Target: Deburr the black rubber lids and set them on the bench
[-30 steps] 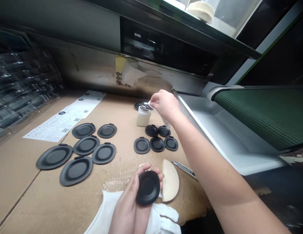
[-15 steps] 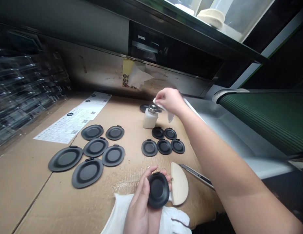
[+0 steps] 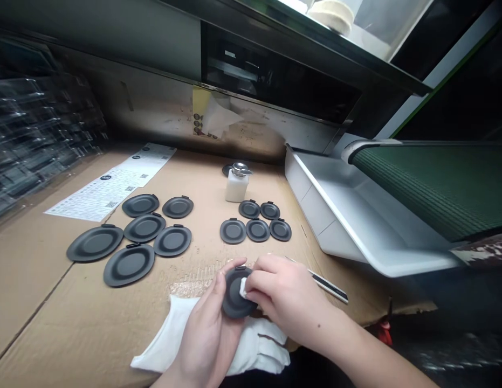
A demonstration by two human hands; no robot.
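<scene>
In the head view my left hand (image 3: 210, 323) holds a small round black plate-like part (image 3: 233, 297) with a short tab on its rim. My right hand (image 3: 281, 293) pinches a white cloth (image 3: 243, 288) and presses it against the face of that part. Below both hands lies a white fabric glove (image 3: 170, 331). A utility knife (image 3: 329, 287) rests beside my right hand, partly hidden by it. Further off stands a white pump bottle (image 3: 236, 186) with a metal top, with another dark round part partly hidden behind it.
Several larger black parts (image 3: 129, 264) lie at left, several smaller ones (image 3: 233, 230) ahead. Printed sheets (image 3: 109, 186) lie at the back left by stacked clear plastic trays (image 3: 36, 129). A grey-white bin (image 3: 327, 215) and a green conveyor belt (image 3: 428, 183) are at right.
My right hand has come down from the pump bottle with the white cloth to the black part in my left hand. The pale half-round pad is now hidden from view.
</scene>
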